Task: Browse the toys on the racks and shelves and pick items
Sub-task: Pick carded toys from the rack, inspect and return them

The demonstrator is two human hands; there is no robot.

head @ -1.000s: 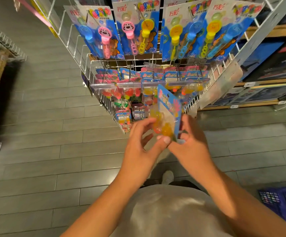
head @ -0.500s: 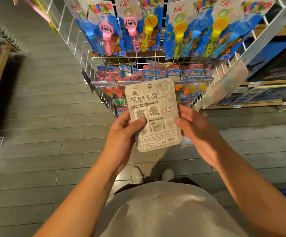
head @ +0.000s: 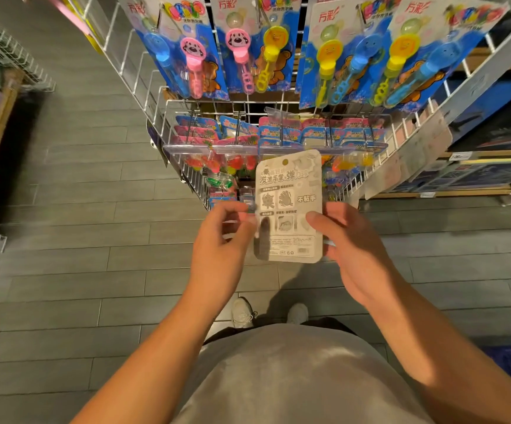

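Nearest, the right hand (head: 355,249) pinches the right edge of a toy card (head: 289,206), thumb across its face. The card stands upright with its grey printed back toward the camera — black lettering, small pictures, a hang hole at the top. The left hand (head: 220,243) sits just beside the card's left edge, fingers loosely curled and blurred; I cannot tell whether they touch it. Beyond, a white wire rack (head: 187,111) holds rows of small carded toys, and farther up hang blue bubble wand packs (head: 249,44).
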